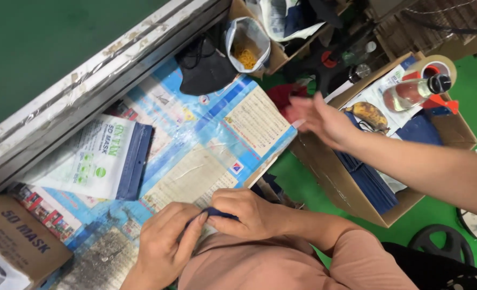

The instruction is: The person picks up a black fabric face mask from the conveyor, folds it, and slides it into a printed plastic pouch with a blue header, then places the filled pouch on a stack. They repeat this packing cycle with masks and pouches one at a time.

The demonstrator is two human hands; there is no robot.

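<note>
1. Dark blue mask [219,214]: lower centre of the frame, pinched between both of the wearer's hands, mostly hidden.
2. Left hand [166,244]: fingers curled, tips pressed on the mask.
3. Right hand [246,212]: closed, gripping the mask.
4. White mask packet [85,158] with green marks and a dark blue end: left of centre, flat on the blue printed sheet [206,134].
5. Brown carton [18,239]: lower left.
6. Another person's hand [322,119]: spread, right of centre, over an open cardboard box [346,196] of dark blue masks.
</note>
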